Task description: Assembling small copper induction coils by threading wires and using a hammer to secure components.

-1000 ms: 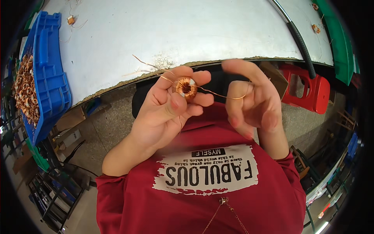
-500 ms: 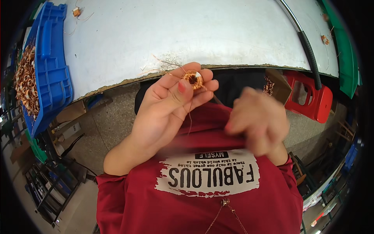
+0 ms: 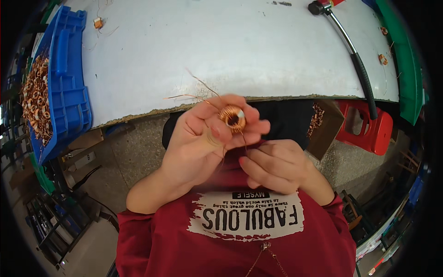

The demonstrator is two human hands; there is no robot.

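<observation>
My left hand (image 3: 191, 143) holds a toroidal coil (image 3: 226, 113), a ring closely wound with copper wire with a pale patch on it. Thumb and fingers close on the ring, its hole facing up. Two long loose wire ends stick out past the fingers toward the table, and other ends hang down on the near side. Just below the coil, my right hand (image 3: 279, 166) is closed with its fingertips pinched at a hanging copper wire. The exact grip point is partly hidden.
A blue crate (image 3: 69, 74) full of small copper coils (image 3: 37, 101) stands at left. On the white table (image 3: 207, 51) lies a black-handled hammer (image 3: 342, 34). Loose coils (image 3: 383, 59) lie near a green bin (image 3: 410, 74). A red stool (image 3: 380, 134) and cardboard box (image 3: 328, 131) are below the edge.
My right hand, blurred before, has moved left to the wire under the coil and pinched there. My left hand has shifted slightly right and toward me with the coil. More of the hammer shows.
</observation>
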